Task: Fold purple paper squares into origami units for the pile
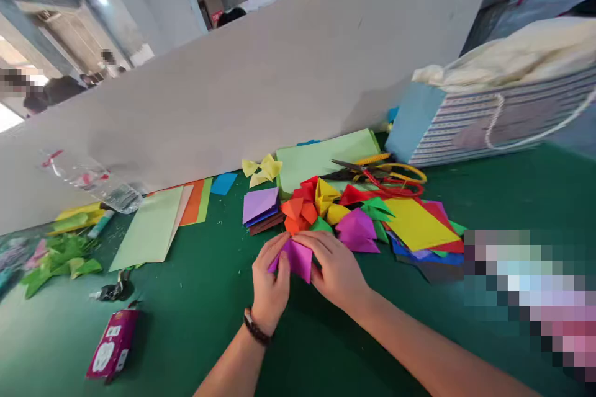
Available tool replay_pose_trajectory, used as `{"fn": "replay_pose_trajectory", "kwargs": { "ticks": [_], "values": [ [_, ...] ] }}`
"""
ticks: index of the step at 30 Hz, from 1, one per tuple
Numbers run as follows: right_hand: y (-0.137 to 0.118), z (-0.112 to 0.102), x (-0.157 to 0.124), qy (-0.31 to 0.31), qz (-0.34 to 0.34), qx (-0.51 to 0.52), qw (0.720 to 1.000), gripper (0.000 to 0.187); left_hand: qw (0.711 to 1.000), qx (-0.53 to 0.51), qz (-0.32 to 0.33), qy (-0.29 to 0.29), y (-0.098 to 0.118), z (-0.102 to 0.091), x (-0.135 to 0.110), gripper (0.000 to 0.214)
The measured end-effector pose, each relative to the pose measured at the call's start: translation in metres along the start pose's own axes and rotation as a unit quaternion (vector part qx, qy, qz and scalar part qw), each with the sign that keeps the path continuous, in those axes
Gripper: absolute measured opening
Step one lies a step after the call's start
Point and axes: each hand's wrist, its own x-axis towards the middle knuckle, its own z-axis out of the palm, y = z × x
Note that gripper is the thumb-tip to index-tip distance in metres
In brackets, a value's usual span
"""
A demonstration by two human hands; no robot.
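A small purple sheet of folded paper (299, 258) is held up between both hands, just above the green table (200, 322). My left hand (272, 276) pinches its left side, thumb in front and fingers behind. At its upper right edge, my right hand (336, 267) grips the paper; some of those fingertips are hidden. Right behind the hands lie folded paper pieces: orange-red ones (298, 209), a yellow one (326, 197) and a magenta one (357, 229). A stack of square papers with a lilac top (259, 205) sits just beyond my left hand.
Scissors with red handles (395, 189) lie on pale green sheets (326, 158). Yellow square paper (421, 223) tops a pile at right. A striped paper bag (493, 118) stands behind. Leftward are a clear bottle (100, 183), a purple packet (114, 344) and green scraps (60, 257).
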Motion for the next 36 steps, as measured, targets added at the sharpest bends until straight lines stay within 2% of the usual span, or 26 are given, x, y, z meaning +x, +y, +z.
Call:
{"fn": "replay_pose_trajectory", "kwargs": {
  "ticks": [3,6,9,13,18,21,24,27,30,33,36],
  "values": [
    [0.001,-0.001,-0.001,0.000,-0.002,-0.004,1.000,0.046,1.000,0.010,0.012,-0.010,0.004,0.001,0.001,0.035],
    [0.002,-0.004,0.001,0.011,0.023,0.031,0.999,0.043,1.000,-0.008,-0.013,0.013,0.005,0.002,0.003,0.030],
    [0.000,-0.006,0.004,0.025,0.039,0.086,0.995,0.033,0.990,-0.063,-0.097,0.076,0.001,0.002,0.005,0.022],
    [-0.001,-0.008,0.006,0.041,0.040,0.121,0.991,0.025,0.948,-0.185,-0.212,0.146,-0.006,0.004,0.006,0.031],
    [0.003,-0.007,0.007,0.049,0.124,0.144,0.980,0.023,0.906,-0.283,-0.288,0.126,-0.003,0.006,0.009,0.044],
    [0.004,-0.006,0.008,0.061,0.149,0.139,0.977,0.023,0.898,-0.289,-0.311,0.115,-0.001,0.007,0.011,0.045],
    [0.003,-0.005,0.009,0.029,0.156,0.117,0.980,0.031,0.911,-0.262,-0.302,0.100,-0.005,0.008,0.011,0.044],
    [0.001,-0.004,0.008,-0.026,0.134,0.112,0.984,0.047,0.941,-0.188,-0.264,0.099,-0.014,0.008,0.009,0.044],
    [0.000,-0.003,0.006,-0.045,0.098,0.114,0.988,0.046,0.961,-0.101,-0.232,0.109,-0.019,0.005,0.009,0.044],
    [0.000,-0.005,0.006,-0.012,0.092,0.110,0.990,0.031,0.973,-0.031,-0.199,0.117,-0.013,0.000,0.008,0.038],
    [0.002,-0.008,0.006,0.046,0.068,0.112,0.990,0.027,0.991,0.032,-0.099,0.088,-0.001,-0.003,0.005,0.019]
  ]
}}
